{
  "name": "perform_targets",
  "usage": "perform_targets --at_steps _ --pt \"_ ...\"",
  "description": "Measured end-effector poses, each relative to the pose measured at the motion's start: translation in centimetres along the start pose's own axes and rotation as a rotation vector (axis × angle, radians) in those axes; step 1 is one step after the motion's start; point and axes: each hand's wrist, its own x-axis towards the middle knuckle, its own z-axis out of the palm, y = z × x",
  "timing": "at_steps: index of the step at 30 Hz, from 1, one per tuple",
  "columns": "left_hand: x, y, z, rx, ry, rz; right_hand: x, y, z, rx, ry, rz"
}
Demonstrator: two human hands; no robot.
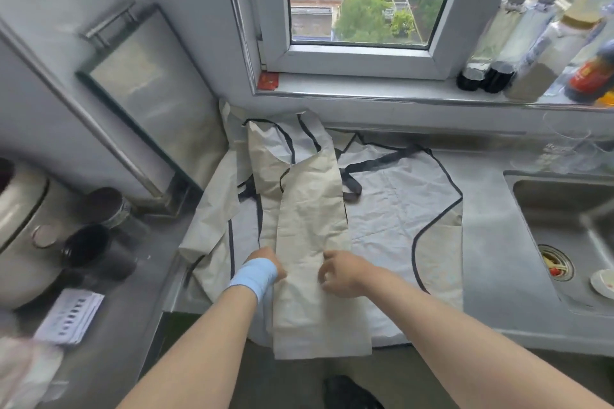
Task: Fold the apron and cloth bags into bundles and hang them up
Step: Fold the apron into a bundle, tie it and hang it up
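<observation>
Beige cloth bag point(312, 232), folded into a narrow strip, lies on the apron point(398, 209) at counter point(498, 242) centre. Left hand point(265, 262) at its 9 o'clock edge, right hand point(342, 272) at 3 o'clock. Both pinch the cloth with curled fingers, likely pinning the fold for rolling.

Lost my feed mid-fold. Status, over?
Right grip pinching folded cloth strip; left grip at its left edge, fingers hidden. Strip overlaps spread black-trimmed cloth on counter. Nothing in the way.

Bare counter point(488, 236) strip open between spread apron point(392, 209) and sink point(548, 206). Left side crowded: jars point(106, 209), pot point(23, 226), leaning board point(143, 86). Bottles point(531, 53) line windowsill point(365, 86) at right.
</observation>
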Motion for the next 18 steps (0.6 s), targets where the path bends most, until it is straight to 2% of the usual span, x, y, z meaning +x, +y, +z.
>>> perform_targets --at_steps 2,6,10,13,18 --pt "1.3 0.3 -1.3 0.044 0.093 0.029 0.9 0.0 -1.4 -0.059 0.087 0.022" --pt "3.4 3.0 -5.6 -0.114 0.305 0.120 3.6 0.0 -6.3 -0.041 0.275 0.038" --pt "5.8 6.0 -9.6 -0.212 0.426 0.209 8.1 0.1 -11.4 0.090 0.434 0.052" --pt "8.6 7.0 -11.8 -0.242 0.457 0.125 11.6 0.8 -14.0 0.170 0.452 0.093" --pt "13.6 7.0 -16.2 -0.580 0.655 -0.049 16.3 2.5 -17.9 0.430 0.514 0.184"
